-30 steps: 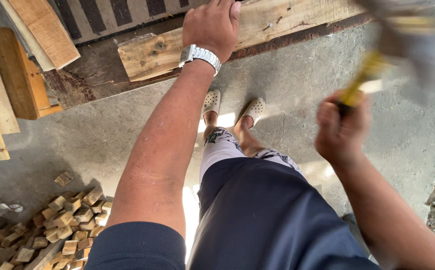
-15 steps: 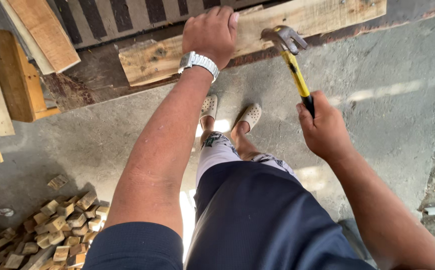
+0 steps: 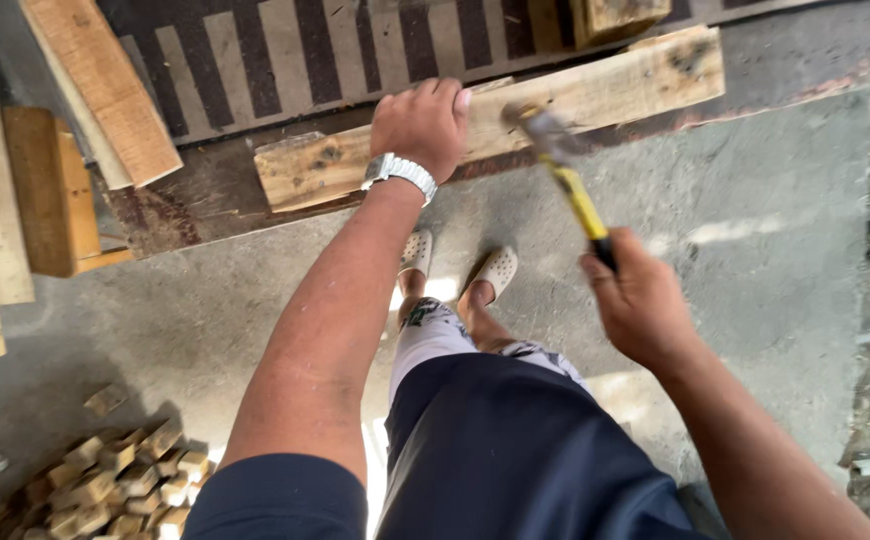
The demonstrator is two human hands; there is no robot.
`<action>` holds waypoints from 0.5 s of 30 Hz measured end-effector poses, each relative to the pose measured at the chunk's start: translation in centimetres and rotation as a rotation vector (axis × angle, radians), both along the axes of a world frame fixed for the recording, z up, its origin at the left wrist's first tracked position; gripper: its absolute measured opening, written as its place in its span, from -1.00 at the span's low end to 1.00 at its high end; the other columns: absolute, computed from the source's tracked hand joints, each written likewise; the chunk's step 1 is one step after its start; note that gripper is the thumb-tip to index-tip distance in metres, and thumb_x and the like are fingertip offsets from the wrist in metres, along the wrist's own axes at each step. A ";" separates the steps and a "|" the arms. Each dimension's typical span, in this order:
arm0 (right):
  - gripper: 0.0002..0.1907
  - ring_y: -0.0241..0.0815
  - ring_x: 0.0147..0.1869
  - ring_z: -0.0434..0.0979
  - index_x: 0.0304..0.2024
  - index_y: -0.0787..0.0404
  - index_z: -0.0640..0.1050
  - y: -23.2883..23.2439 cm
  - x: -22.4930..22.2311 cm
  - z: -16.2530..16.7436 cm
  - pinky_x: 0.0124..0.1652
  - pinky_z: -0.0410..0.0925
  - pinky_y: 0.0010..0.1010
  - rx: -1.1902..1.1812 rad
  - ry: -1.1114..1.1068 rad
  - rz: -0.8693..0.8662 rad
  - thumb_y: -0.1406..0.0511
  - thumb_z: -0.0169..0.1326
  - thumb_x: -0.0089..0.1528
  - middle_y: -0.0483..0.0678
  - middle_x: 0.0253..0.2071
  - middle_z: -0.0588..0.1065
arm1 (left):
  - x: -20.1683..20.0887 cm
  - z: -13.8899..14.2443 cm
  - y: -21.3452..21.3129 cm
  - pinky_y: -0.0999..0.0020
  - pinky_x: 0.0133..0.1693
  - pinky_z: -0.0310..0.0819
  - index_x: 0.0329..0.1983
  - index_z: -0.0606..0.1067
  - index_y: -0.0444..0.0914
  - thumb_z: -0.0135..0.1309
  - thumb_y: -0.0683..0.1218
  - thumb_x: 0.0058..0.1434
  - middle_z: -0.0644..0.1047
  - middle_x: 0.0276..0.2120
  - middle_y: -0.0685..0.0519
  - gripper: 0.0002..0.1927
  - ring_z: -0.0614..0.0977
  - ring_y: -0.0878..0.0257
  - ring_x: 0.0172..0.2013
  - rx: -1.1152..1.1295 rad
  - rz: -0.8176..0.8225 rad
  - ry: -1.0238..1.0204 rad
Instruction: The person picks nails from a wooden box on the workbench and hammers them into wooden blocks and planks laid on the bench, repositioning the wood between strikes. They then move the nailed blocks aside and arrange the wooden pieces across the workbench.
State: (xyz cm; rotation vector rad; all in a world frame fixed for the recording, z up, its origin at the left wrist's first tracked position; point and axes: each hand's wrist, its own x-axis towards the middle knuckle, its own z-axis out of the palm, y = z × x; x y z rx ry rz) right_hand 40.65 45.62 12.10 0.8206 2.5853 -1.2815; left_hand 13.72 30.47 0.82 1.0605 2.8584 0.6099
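Note:
My left hand [image 3: 421,125], with a silver watch on the wrist, presses down on a long rough wooden plank [image 3: 645,85] lying across the floor ahead of me. My right hand [image 3: 643,302] grips the black end of a yellow-handled hammer [image 3: 567,175]. The hammer's metal head is blurred and sits right at the plank, just right of my left hand. My feet in pale clogs [image 3: 500,270] stand below the plank.
Several wooden boards [image 3: 105,85] lean or lie at the upper left. A pile of small wood blocks [image 3: 105,480] covers the floor at lower left. A slatted dark panel [image 3: 285,55] lies behind the plank, on concrete floor.
The hammer has swung down from a raised, blurred position at the right onto the plank beside my left hand. My left hand has stayed on the plank.

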 end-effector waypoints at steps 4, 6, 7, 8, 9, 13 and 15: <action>-0.83 -0.35 -0.44 0.34 0.02 0.20 0.34 0.0 0.9 -0.1 -0.40 0.28 -0.43 -0.324 0.658 -0.119 0.26 -0.06 0.46 -0.08 -0.35 0.37 | 0.0 0.0 0.2 0.03 -0.13 0.43 -0.14 0.57 -0.11 -0.21 0.09 0.46 0.64 -0.26 0.05 -0.65 0.65 0.03 -0.22 -0.037 0.001 -0.073; -0.88 -0.35 -0.43 0.36 -0.01 0.21 0.33 -0.2 0.3 -0.7 -0.41 0.28 -0.44 -0.135 0.655 -0.057 0.29 -0.09 0.50 -0.06 -0.37 0.40 | 0.1 0.1 0.2 0.03 -0.14 0.43 -0.13 0.57 -0.12 -0.22 0.10 0.46 0.64 -0.26 0.05 -0.65 0.65 0.04 -0.24 -0.049 0.009 -0.072; -0.90 -0.35 -0.43 0.37 -0.03 0.22 0.32 -0.2 -0.2 -1.0 -0.41 0.29 -0.45 -0.038 0.643 -0.029 0.30 -0.11 0.52 -0.06 -0.38 0.41 | 0.1 0.1 0.2 0.04 -0.15 0.44 -0.14 0.57 -0.12 -0.22 0.10 0.45 0.64 -0.26 0.05 -0.64 0.65 0.04 -0.25 -0.053 0.002 -0.066; -0.87 -0.32 -0.43 0.35 -0.05 0.24 0.34 -0.1 -0.5 -1.2 -0.41 0.27 -0.42 0.014 0.368 0.006 0.30 -0.06 0.49 -0.05 -0.42 0.41 | 0.0 0.0 0.1 0.04 -0.16 0.44 -0.14 0.57 -0.12 -0.22 0.10 0.45 0.64 -0.27 0.04 -0.64 0.65 0.03 -0.25 -0.051 -0.006 -0.057; -0.85 -0.30 -0.43 0.34 -0.07 0.26 0.36 0.1 -0.7 -1.2 -0.41 0.25 -0.39 0.069 0.103 0.045 0.29 -0.01 0.46 -0.04 -0.46 0.41 | -0.1 0.0 0.2 0.04 -0.16 0.44 -0.15 0.57 -0.11 -0.22 0.10 0.45 0.64 -0.27 0.04 -0.64 0.65 0.03 -0.26 -0.044 -0.009 -0.039; -0.87 -0.30 -0.41 0.40 -0.14 0.25 0.39 0.5 0.7 -0.5 -0.38 0.31 -0.42 0.040 0.130 -0.028 0.31 0.00 0.47 -0.03 -0.46 0.41 | -0.5 -0.4 0.1 0.07 -0.19 0.46 -0.13 0.57 -0.13 -0.24 0.10 0.47 0.65 -0.29 0.05 -0.62 0.66 0.07 -0.29 -0.033 -0.014 -0.007; -0.85 -0.35 -0.44 0.37 -0.03 0.22 0.35 0.4 1.6 -0.4 -0.40 0.30 -0.44 -0.147 0.487 -0.110 0.26 -0.06 0.47 -0.05 -0.40 0.40 | -0.3 -0.6 0.3 0.09 -0.19 0.47 -0.13 0.57 -0.13 -0.25 0.11 0.49 0.65 -0.30 0.06 -0.61 0.67 0.10 -0.30 -0.065 -0.008 -0.066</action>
